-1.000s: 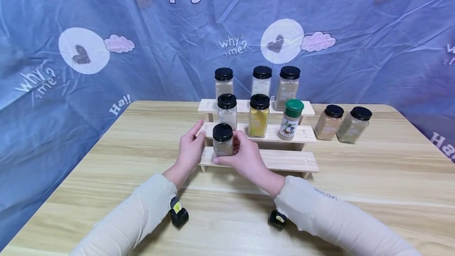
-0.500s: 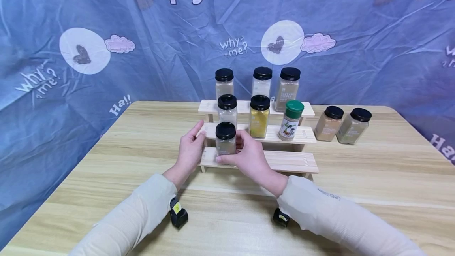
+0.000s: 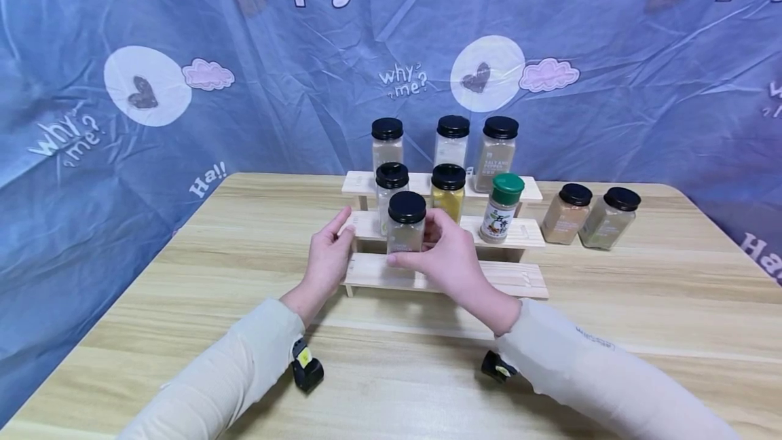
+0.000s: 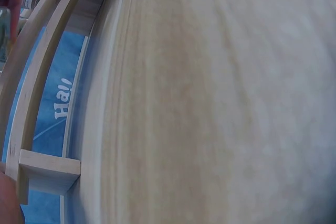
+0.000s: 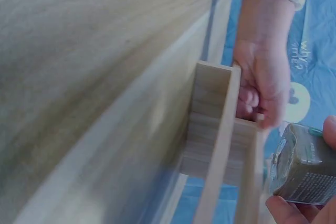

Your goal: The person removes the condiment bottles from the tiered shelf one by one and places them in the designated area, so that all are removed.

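My right hand pinches a spice jar with a black lid and brownish powder. The jar is upright in front of the middle tier and over the bottom tier; the right wrist view shows its base apart from the boards. My left hand grips the left end of the three-tier wooden spice rack, and in the right wrist view its curled fingers hold the rack's side. Behind the held jar stand a pale jar and a partly covered yellow jar.
A green-capped bottle stands at the middle tier's right. On the top tier are three black-lidded jars, the rightmost a salt and pepper jar. Two jars, one orange-brown and one greenish, stand on the table right of the rack.
The right hand has carried the jar to the right and upward from the bottom tier's left end, partly covering the yellow jar. The left hand stays at the rack's end.
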Motion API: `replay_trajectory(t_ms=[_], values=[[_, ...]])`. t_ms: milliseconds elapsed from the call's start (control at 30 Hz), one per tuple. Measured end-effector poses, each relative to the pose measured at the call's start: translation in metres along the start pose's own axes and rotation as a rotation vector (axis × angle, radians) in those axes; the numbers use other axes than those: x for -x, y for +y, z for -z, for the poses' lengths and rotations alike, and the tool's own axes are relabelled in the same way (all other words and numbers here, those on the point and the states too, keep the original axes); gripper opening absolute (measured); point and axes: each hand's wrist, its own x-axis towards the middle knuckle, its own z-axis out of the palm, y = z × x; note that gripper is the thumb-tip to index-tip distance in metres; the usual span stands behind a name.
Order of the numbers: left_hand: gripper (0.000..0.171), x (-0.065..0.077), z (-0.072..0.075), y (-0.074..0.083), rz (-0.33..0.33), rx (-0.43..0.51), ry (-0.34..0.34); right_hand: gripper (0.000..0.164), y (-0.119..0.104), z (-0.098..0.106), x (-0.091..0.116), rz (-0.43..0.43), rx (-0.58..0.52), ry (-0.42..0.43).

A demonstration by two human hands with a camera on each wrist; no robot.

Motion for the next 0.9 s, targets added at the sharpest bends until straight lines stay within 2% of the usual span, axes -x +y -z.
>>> replay_trajectory(t_ms=[200,433,633,767,900], values=[[0.045,0.000,0.000,-0.001,0.022,0.024,0.001,0.068,-0.005,0.015,0.003,0.019,-0.042,0.004],[0.046,-0.001,0.001,-0.002,-0.002,0.033,-0.014,0.067,-0.010,0.030,0.005,0.046,-0.041,0.024],[0.046,-0.001,0.001,-0.002,0.004,0.038,-0.010,0.061,-0.009,0.045,0.005,0.121,-0.102,0.013],[0.045,-0.001,0.000,-0.002,0.010,0.045,-0.003,0.059,-0.011,0.055,0.008,0.158,-0.081,0.014],[0.045,-0.001,0.000,-0.002,0.011,0.047,-0.002,0.059,-0.014,0.066,0.013,0.149,-0.033,0.009]])
